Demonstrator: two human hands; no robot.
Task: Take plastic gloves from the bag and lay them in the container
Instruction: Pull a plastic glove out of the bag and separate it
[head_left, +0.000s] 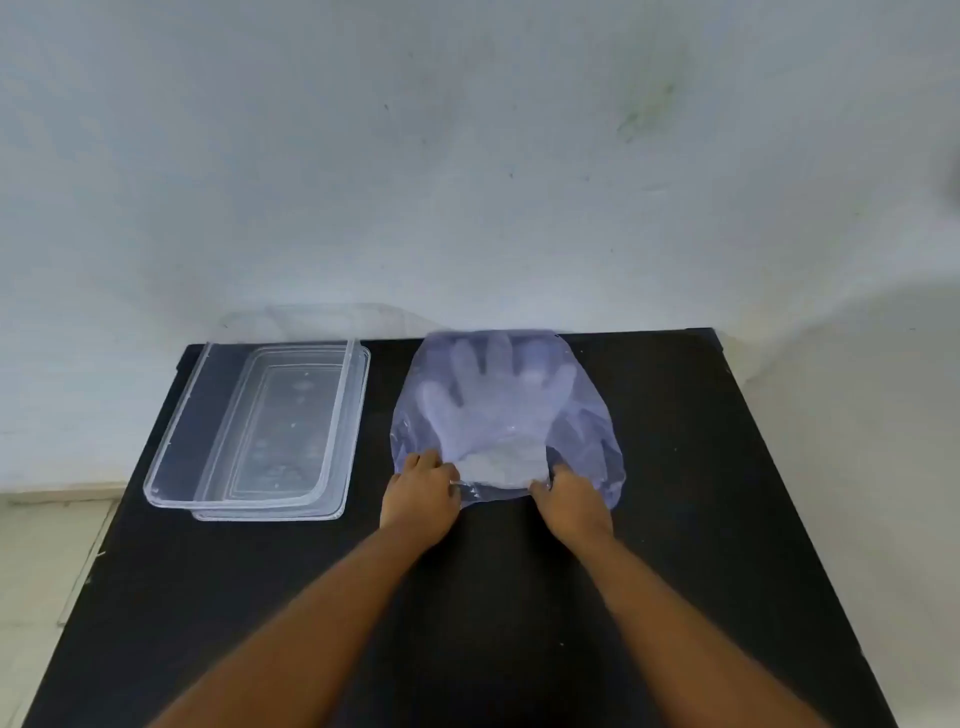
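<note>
A clear, bluish plastic bag (587, 431) lies flat on the black table, its mouth facing me. Inside it I see translucent plastic gloves (493, 395), fingers pointing away from me. My left hand (418, 493) pinches the bag's near edge on the left side of the mouth. My right hand (574, 501) pinches the same edge on the right side. A clear rectangular container (176, 441) stands to the left of the bag with nothing in it.
The black table (701, 519) ends at a pale wall just behind the bag and container. A clear lid (332, 512) seems to lie under the container. Pale floor shows past the table's left edge.
</note>
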